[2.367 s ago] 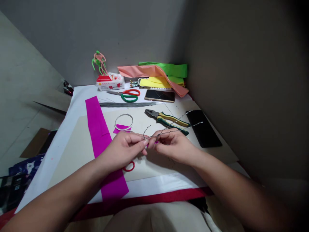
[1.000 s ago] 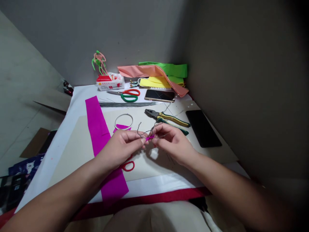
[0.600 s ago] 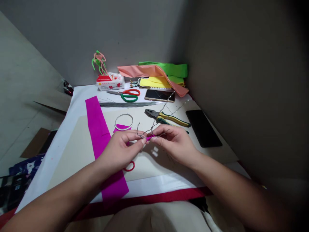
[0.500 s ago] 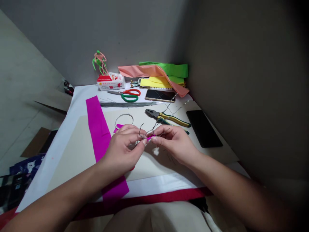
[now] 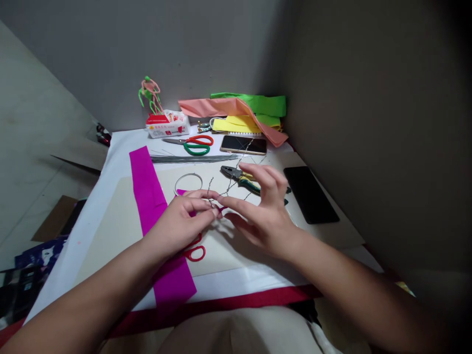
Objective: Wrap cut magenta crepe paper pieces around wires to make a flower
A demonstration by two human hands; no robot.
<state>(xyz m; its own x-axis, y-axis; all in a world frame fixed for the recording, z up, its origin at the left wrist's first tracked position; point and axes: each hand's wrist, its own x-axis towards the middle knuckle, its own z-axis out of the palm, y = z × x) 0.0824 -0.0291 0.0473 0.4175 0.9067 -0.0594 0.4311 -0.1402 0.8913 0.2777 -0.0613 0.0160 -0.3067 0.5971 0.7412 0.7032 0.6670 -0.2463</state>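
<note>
Between thumb and fingers, my left hand (image 5: 184, 216) pinches a twisted wire frame (image 5: 229, 186) whose thin strands stick up and out. A narrow magenta strip (image 5: 222, 210) shows on the wire at the fingertips; how it is wound there is hidden. My right hand (image 5: 269, 214) is open, thumb and fingers apart, with its index fingertip at the wire beside the left fingers. Under the left wrist lie red-handled scissors (image 5: 195, 253), partly covered. A wide magenta paper strip (image 5: 142, 177) runs beneath the left forearm. Pliers (image 5: 245, 183) lie beyond the right hand, partly hidden by it.
A tape ring (image 5: 175, 184), a bundle of straight wires (image 5: 191, 159), red-and-green scissors (image 5: 199, 145) and a phone (image 5: 243, 145) lie farther back. Behind are a tissue pack (image 5: 167, 129), small figures (image 5: 150, 91) and coloured strips (image 5: 210, 106). A black slab (image 5: 311, 195) lies right.
My right hand has let go of its pinch and spread its fingers, rising slightly. The wire frame has shifted a little left in my left hand. The red scissor handles now show.
</note>
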